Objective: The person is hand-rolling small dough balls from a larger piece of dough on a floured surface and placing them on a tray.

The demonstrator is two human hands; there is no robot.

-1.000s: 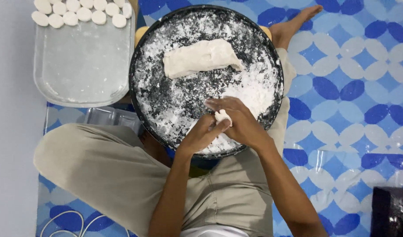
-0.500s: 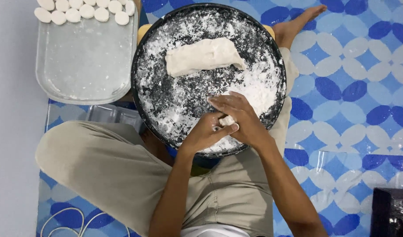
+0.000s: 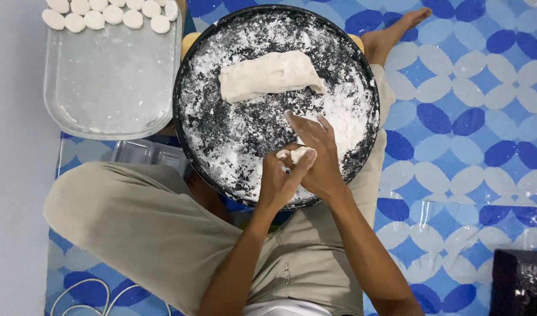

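A round black pan (image 3: 189, 64) dusted with white flour rests on my lap. A long lump of pale dough (image 3: 269, 75) lies in its upper half. Over the pan's near edge my left hand (image 3: 280, 184) and my right hand (image 3: 318, 155) are pressed together around a small piece of dough (image 3: 297, 154), which shows between the thumbs. The right hand's fingers stretch out over the flour.
A clear plastic tray (image 3: 110, 88) at the upper left holds several small white dough discs (image 3: 113, 13) along its far edge. A blue and white patterned mat (image 3: 473, 117) covers the floor. My bare foot (image 3: 391, 32) lies past the pan. A dark box (image 3: 523, 284) sits at the bottom right.
Both hands stay over the pan's near edge and keep working the small dough piece; the right hand's fingers have opened out over the flour.
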